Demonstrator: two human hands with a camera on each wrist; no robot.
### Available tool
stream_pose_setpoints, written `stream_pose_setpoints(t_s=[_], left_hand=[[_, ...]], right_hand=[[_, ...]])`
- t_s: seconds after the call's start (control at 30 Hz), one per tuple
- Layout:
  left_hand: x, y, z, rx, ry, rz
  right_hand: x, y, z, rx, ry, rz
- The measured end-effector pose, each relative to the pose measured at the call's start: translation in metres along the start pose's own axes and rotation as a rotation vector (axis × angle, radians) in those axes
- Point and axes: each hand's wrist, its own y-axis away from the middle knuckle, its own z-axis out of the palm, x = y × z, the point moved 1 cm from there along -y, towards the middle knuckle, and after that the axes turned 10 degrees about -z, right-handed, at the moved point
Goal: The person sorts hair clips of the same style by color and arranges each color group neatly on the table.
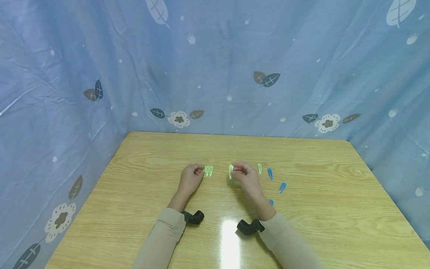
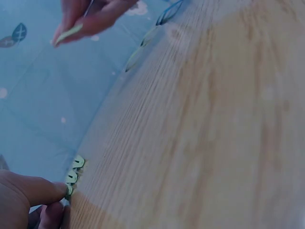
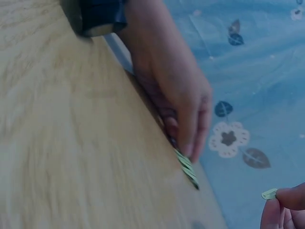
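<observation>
My right hand pinches a light green snap hair clip between thumb and fingers, held above the wooden table. To its left, a short row of green hair clips lies side by side. My left hand is at the left end of that row, its thumb and finger pinching the end clip, which they partly cover. Past the right hand lies a single green hair clip on the table.
Three blue hair clips lie right of my right hand: an upper one, a middle one, and a lower one partly hidden by the forearm. A blue patterned curtain surrounds the table's back and sides.
</observation>
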Motion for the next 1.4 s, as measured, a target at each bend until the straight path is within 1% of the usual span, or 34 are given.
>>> stream_pose_setpoints(t_s=[0.2, 0.43, 0.6, 0.77, 0.9, 1.03, 1.23, 1.4], left_hand=[[-0.002, 0.002, 0.001, -0.005, 0.001, -0.008], [0.000, 0.004, 0.003, -0.015, 0.002, -0.008], [0.002, 0.004, 0.002, -0.018, -0.001, -0.027], [0.002, 0.003, 0.001, -0.015, -0.010, -0.026], [0.001, 0.003, 0.002, -0.015, -0.014, -0.038], [0.001, 0.003, 0.001, -0.011, -0.012, -0.029], [0.002, 0.002, -0.001, 0.011, -0.013, -0.008], [0.002, 0.001, -0.001, 0.015, -0.026, -0.009]], right_hand=[[0.009, -0.002, 0.022, 0.005, -0.011, 0.038], [0.026, -0.008, 0.039, 0.053, 0.016, 0.056], [0.032, -0.014, 0.048, 0.070, 0.080, 0.047], [0.032, -0.018, 0.053, 0.079, 0.144, 0.033], [0.033, -0.021, 0.057, 0.081, 0.235, 0.027], [0.034, -0.025, 0.060, 0.075, 0.314, 0.022], [0.031, -0.031, 0.063, 0.050, 0.390, 0.024], [0.024, -0.032, 0.065, 0.037, 0.435, 0.030]])
